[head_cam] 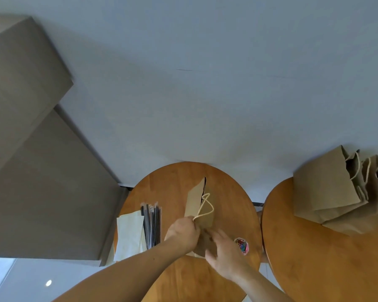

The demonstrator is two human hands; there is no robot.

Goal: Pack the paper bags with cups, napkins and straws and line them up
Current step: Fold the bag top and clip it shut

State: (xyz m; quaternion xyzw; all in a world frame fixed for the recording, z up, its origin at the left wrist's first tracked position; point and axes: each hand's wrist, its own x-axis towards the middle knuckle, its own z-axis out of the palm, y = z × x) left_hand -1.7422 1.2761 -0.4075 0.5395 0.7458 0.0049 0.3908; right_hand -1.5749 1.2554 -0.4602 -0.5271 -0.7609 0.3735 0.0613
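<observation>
A brown paper bag [198, 203] with a cream twine handle [205, 207] lies on the round wooden table [175, 182], its mouth a narrow dark slit pointing away from me. My left hand [183, 233] grips the bag's near end where the handle meets it. My right hand [222, 251] lies with spread fingers on the bag's near corner. Left of the bag lies a bundle of wrapped black straws [152, 225], and white napkins [130, 234] lie beside them. No cups are visible.
A small round tin of coloured paper clips [242, 245] sits right of my right hand. A second round table [310, 258] at the right carries several standing brown paper bags [327, 186]. Grey cabinets [42, 171] stand at the left, against a pale wall.
</observation>
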